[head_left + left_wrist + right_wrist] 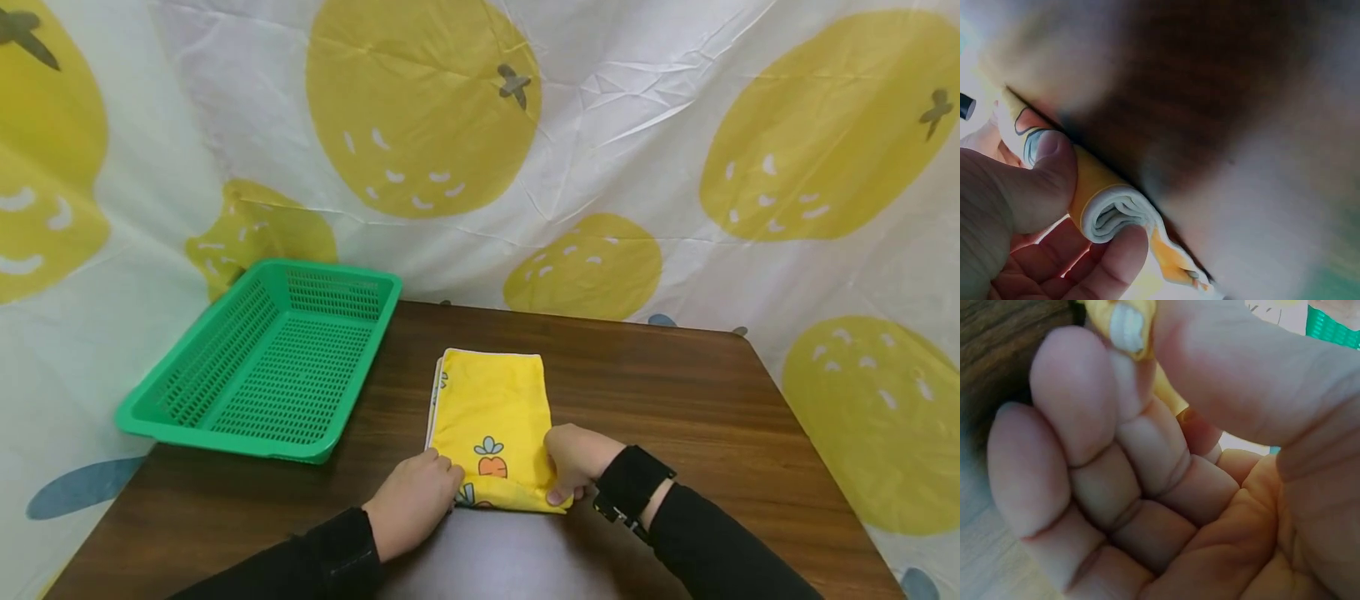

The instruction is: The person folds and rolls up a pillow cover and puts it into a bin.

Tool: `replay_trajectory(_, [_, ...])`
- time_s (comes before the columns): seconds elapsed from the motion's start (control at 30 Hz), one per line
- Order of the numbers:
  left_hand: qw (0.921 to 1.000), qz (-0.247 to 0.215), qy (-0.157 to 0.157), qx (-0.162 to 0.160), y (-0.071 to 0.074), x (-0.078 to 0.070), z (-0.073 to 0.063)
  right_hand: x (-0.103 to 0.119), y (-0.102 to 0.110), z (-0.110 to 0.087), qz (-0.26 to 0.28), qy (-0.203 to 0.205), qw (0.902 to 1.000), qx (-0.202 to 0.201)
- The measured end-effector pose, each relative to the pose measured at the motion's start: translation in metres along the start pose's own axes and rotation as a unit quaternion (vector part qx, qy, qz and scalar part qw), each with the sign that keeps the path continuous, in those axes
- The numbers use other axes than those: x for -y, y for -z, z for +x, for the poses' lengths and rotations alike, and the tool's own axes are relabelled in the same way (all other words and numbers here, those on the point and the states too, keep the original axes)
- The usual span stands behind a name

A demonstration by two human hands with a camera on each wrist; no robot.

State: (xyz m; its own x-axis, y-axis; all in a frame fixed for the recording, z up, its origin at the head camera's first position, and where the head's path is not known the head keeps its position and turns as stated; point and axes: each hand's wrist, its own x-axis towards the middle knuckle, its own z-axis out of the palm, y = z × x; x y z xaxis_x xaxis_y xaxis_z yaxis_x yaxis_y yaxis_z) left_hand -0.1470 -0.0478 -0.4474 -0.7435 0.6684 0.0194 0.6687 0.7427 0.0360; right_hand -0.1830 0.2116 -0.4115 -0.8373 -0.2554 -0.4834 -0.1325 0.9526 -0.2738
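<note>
A yellow cloth [491, 400] with carrot prints and white edging lies folded on the table, its near end rolled up. At the roll's left end my left hand [420, 496] grips it, thumb on top and fingers curled beneath. The left wrist view shows the spiral layers of the rolled cloth [1110, 206] between thumb and fingers. My right hand [581, 462] pinches the roll's right end. In the right wrist view a small bit of the cloth [1125, 325] shows between thumb and index finger; the other fingers are curled.
A green plastic basket [367, 367] with perforated walls stands at the left on the brown wooden table [637, 375]. Behind the table hangs a white sheet [600, 125] with yellow fruit prints. The right wrist carries a black band [636, 483].
</note>
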Motion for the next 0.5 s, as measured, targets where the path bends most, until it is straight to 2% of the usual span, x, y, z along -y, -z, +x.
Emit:
replay_trajectory(0.17, [0.9983,-0.053,0.02,0.013,0.001,0.006,0.006,-0.004,-0.001,0.0,-0.024,0.029,0.9989,-0.029])
replay_trajectory(0.3, [0.9959,-0.085,0.02,0.023,0.003,0.008,0.009,-0.005,-0.01,-0.008,-0.04,0.095,0.9933,-0.052])
replay_trajectory(0.37, [0.9947,-0.097,0.02,0.025,0.004,0.01,0.01,-0.005,-0.017,-0.015,-0.059,0.142,0.9856,-0.07])
replay_trajectory(0.5, [0.9935,-0.109,0.019,0.024,0.003,0.014,0.012,-0.003,-0.036,-0.033,-0.14,0.221,0.9534,-0.15])
